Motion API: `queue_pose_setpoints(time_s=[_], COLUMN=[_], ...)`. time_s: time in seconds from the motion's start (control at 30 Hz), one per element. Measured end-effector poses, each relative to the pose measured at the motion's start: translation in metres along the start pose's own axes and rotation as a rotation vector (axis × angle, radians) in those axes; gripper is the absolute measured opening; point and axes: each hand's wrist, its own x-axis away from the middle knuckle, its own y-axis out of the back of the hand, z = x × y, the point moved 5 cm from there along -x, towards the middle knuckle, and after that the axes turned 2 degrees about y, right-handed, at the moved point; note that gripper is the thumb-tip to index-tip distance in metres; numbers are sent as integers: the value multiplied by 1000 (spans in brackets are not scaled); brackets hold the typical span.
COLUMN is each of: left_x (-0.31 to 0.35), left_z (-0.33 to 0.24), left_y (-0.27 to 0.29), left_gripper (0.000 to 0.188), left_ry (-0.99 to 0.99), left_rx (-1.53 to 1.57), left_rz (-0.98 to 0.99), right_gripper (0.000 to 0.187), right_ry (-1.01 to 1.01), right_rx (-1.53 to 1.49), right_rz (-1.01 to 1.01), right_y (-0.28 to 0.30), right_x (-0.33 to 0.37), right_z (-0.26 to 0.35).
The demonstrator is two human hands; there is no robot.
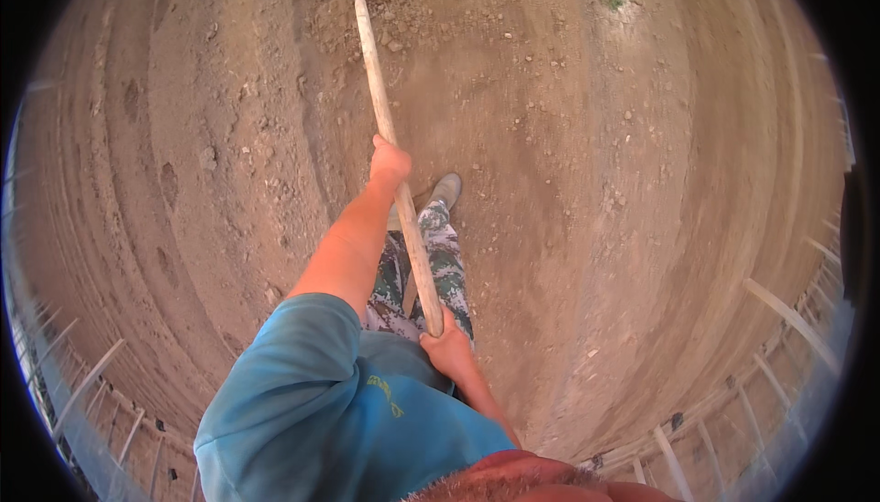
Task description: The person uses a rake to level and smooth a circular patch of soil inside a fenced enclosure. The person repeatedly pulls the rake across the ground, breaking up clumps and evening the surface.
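Over bare dirt (568, 254): a long wooden pole (375, 76) slants from ahead, left of centre, back to the waist; whether its far end touches ground, I cannot tell.
Pole work: apparently at the steering step — a two-handed hold; any next move seems to call for both hands acting together, the front one guiding, the rear one controlling the butt.
Left grip (391, 163): clamped around the shaft partway along, arm stretched forward, much of the pole running out beyond it.
Boot (447, 189): just right of the shaft, between the two hands.
Right grip (447, 346): clamped on the near end, close to the body — the butt lies right at the thumb.
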Motion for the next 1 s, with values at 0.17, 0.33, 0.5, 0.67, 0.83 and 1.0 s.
queue_pose_setpoints(time_s=[0.17, 0.33, 0.5, 0.67, 0.83, 1.0], left_x=[7, 34, 81, 167, 278, 303], left_z=[41, 93, 149, 227, 302, 478], left_y=[-6, -53, -117, -204, -356, -518], left_gripper=[99, 101, 104, 105, 90, 101], left_ry=[-40, -21, -43, 23, -141, -3], left_rx=[-62, -79, -89, -60, -79, 195], left_rz=[-6, -20, -27, -38, -37, 72], right_gripper=[83, 82, 80, 77, 68, 58], right_ry=[-16, -35, -53, -78, -64, -212], right_rx=[-33, -25, -38, -46, -189, 227], right_rz=[-4, -12, -14, 45, 16, 23], right_y=[-40, -46, -51, -43, -3, 60], right_x=[21, 48, 78, 125, 216, 297], right_z=[-32, -109, -219, -365, -529, -692])
